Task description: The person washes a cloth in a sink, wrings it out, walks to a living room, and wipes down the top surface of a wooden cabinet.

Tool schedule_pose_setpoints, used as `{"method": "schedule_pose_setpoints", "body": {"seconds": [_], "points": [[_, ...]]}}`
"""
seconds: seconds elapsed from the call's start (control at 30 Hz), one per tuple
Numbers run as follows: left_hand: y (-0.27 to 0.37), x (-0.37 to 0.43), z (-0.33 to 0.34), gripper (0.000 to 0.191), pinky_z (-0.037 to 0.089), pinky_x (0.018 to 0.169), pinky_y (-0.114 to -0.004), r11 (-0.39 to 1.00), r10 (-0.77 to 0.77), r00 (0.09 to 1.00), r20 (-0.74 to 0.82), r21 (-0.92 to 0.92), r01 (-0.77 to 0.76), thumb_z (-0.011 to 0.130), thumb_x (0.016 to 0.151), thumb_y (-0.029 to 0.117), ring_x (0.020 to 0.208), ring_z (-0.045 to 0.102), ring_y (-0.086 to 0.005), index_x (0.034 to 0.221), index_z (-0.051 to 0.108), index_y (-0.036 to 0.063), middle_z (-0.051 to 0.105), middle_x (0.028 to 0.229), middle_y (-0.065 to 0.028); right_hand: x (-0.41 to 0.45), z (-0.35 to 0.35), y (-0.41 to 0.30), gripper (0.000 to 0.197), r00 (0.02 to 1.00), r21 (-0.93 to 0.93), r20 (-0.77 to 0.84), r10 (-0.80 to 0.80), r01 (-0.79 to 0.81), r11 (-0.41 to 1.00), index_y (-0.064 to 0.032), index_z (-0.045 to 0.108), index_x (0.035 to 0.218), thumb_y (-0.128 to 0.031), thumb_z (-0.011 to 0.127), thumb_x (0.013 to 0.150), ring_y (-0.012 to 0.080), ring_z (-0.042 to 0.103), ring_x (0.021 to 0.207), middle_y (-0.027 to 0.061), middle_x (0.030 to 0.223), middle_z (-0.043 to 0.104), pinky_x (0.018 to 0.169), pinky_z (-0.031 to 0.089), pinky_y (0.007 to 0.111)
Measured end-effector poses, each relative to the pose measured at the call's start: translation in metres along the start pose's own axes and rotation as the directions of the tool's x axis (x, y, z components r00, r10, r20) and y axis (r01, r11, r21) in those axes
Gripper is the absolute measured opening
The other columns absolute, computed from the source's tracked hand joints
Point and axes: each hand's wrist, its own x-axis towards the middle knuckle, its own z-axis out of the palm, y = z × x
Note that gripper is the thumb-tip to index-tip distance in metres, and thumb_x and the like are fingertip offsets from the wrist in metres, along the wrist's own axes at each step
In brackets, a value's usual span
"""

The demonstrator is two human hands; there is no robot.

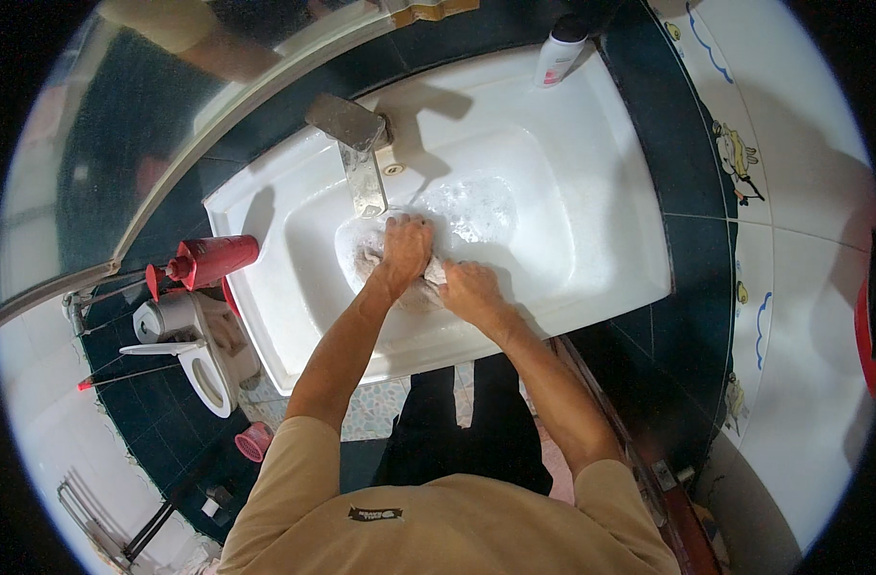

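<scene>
Both of my hands are down in a white ceramic washbasin (610, 237), on a wet, greyish-beige cloth (416, 295). My left hand (407, 248) presses on the cloth with its fingers curled over it, just below the faucet spout (364, 188). To its right, my right hand (474, 291) grips a bunched part of the cloth. Soapy water with foam (474, 208) lies in the bowl beyond my hands. Part of the cloth is hidden under my fingers.
A red pump bottle (219, 260) is at the basin's left rim. A white bottle with a black cap (560, 54) stands in the far right corner. A framed mirror (157, 165) rises at the upper left. Beyond are a toilet (211, 377) and a pink basket (253, 441).
</scene>
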Motion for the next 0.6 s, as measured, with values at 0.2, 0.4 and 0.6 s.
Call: {"method": "schedule_pose_setpoints", "body": {"seconds": [0.2,0.4,0.6], "points": [[0.002,0.004,-0.019,0.024,0.047,0.085,-0.048,0.980,-0.127,0.986,0.112,-0.140,0.142,0.061,0.084,0.021,0.098,0.066,-0.0326,0.101,0.069,0.0056,0.069,0.103,-0.0153,0.015,-0.010,0.012,0.032,0.982,0.037,0.155,0.103,-0.110,0.993,-0.0005,0.066,0.107,-0.023,0.065,0.084,0.0410,0.068,0.092,0.0231,0.096,0.071,0.085,0.052,0.051],[-0.030,-0.039,-0.015,0.020,0.048,0.074,-0.052,0.887,-0.191,0.968,0.160,-0.394,0.240,0.064,0.086,0.027,0.091,0.063,-0.0364,0.082,0.071,0.0092,0.065,0.091,-0.0172,0.047,-0.035,0.039,0.035,0.976,0.007,0.042,0.213,-0.213,0.977,-0.0037,0.066,0.115,-0.024,0.067,0.087,0.0382,0.068,0.100,0.0198,0.102,0.072,0.088,0.053,0.046],[-0.027,-0.064,-0.022,0.029,0.050,0.081,-0.050,0.946,-0.165,0.977,-0.132,-0.302,0.119,0.066,0.087,0.032,0.091,0.062,-0.0352,0.080,0.072,0.0049,0.062,0.093,-0.0152,0.054,-0.012,0.040,0.028,0.993,-0.308,-0.120,-0.011,-0.027,0.951,-0.0001,0.065,0.112,-0.015,0.064,0.088,0.0366,0.069,0.096,0.0234,0.095,0.070,0.082,0.055,0.047]]}}
